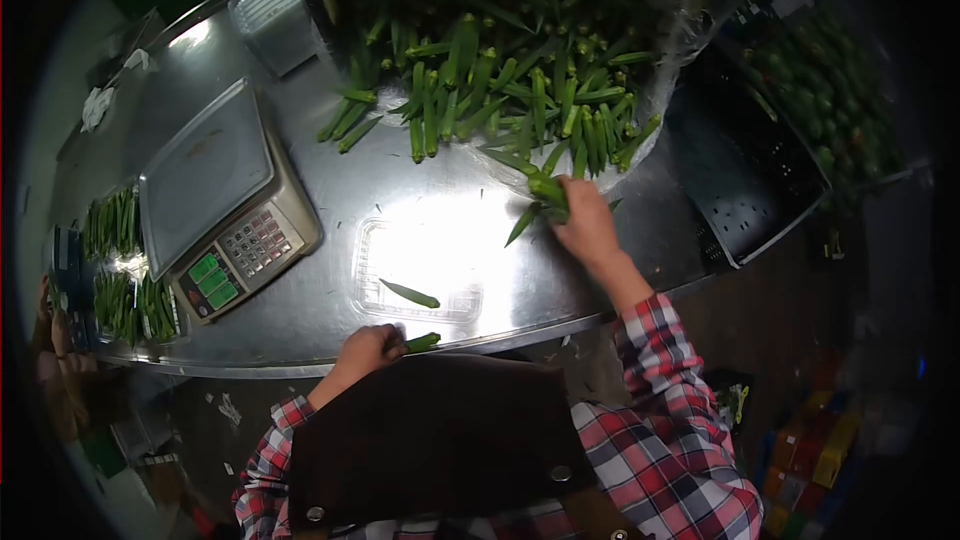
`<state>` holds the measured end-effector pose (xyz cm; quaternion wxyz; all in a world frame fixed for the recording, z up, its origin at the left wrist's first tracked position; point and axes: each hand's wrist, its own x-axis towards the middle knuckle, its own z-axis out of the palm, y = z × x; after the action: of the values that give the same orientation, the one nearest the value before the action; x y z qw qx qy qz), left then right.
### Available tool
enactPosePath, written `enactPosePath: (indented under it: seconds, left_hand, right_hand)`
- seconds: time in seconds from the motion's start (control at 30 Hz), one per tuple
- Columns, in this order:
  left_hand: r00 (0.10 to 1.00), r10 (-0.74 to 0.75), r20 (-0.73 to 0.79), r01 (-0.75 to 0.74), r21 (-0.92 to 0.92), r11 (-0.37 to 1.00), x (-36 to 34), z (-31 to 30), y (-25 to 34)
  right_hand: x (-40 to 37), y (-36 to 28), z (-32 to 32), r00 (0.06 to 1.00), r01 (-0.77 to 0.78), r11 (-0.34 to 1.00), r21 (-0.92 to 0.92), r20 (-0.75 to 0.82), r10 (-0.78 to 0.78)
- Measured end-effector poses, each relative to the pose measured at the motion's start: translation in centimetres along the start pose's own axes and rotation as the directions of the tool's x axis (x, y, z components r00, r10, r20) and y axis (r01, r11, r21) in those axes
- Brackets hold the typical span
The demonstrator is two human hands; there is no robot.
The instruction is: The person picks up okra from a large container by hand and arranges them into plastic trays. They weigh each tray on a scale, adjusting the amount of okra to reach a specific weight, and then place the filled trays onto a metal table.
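Observation:
My right hand (588, 223) is closed around a few okra pods (546, 192) at the near edge of a big okra heap (480, 90). At the table's front edge, my left hand (368, 348) is closed on an okra pod (422, 342), whose stem end sticks out to the right. Between my hands lies a clear plastic tray (468, 300) on the metal table, partly washed out by glare. One single okra pod (410, 293) rests in this tray.
A weighing scale (240, 210) with a metal pan and green displays stands to the left. Beyond it are okra-filled trays (112, 225). Stacked clear trays (272, 15) sit at the back left. A black crate (745, 165) is on the right. Another person's hand (57, 330) shows at far left.

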<state>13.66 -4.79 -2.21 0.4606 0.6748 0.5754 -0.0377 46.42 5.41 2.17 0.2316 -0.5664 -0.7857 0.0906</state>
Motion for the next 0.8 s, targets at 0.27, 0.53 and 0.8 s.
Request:
enactPosePath:
  seconds: [0.27, 0.53, 0.8]
  left_hand:
    - [0.761, 0.571, -0.307, -0.572, 0.099, 0.815, 1.3, -3.3, 0.6]
    - [0.671, 0.677, -0.303, -0.57, 0.374, 0.732, 4.4, -2.2, -2.4]
    - [0.728, 0.642, -0.241, -0.439, 0.555, 0.707, 4.8, -4.0, -3.4]
  right_hand:
    - [-0.5, -8.8, 14.1, 0.975, 0.167, 0.985, -0.039, 0.157, -0.159]
    - [-4.0, 5.4, 6.1, 0.981, -0.179, 0.976, -0.123, 0.053, 0.187]
    - [-5.6, 6.8, 3.3, 0.984, 0.179, 0.973, -0.147, 0.04, -0.175]
